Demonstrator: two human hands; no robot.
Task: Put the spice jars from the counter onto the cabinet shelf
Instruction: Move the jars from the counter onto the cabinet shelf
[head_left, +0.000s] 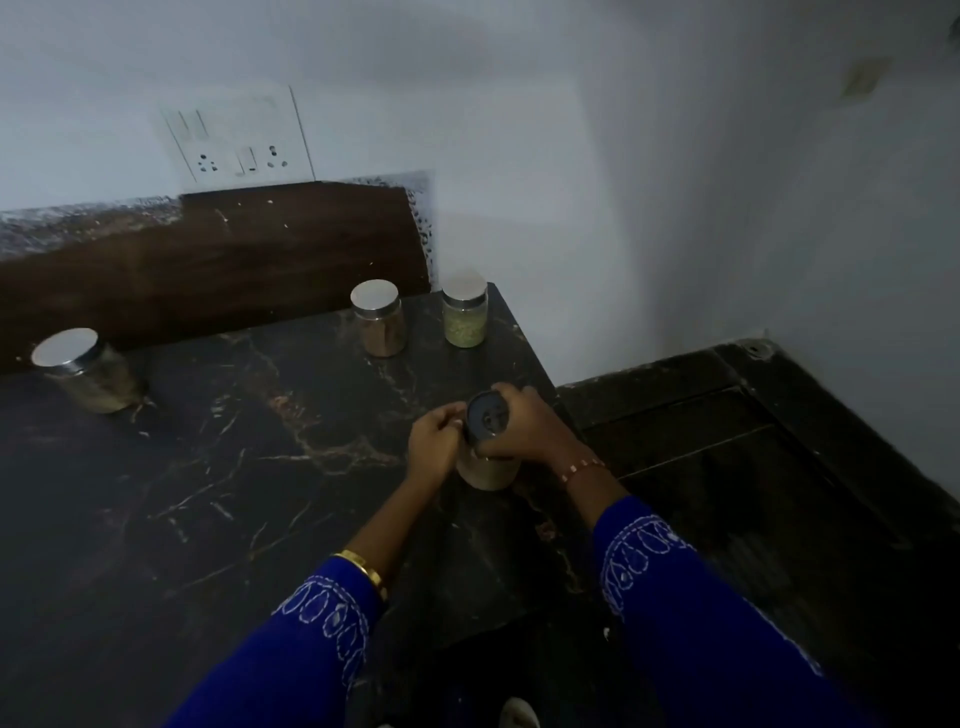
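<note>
Head view: we log one spice jar (487, 447) at counter's (208, 467) four-o'clock edge, right hand (524, 428) wrapped round it, left hand (434, 441) pinching its side; risk: slipping floorward.

Dim, soft-focus view, edges bowed, faint glare perhaps on jar lids (375, 294).

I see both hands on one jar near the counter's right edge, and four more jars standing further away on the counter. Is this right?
Not quite: the head view shows three other jars, not four: one at the left, a brown one and a green one at the back. Both hands do hold the jar near the right edge.
</note>
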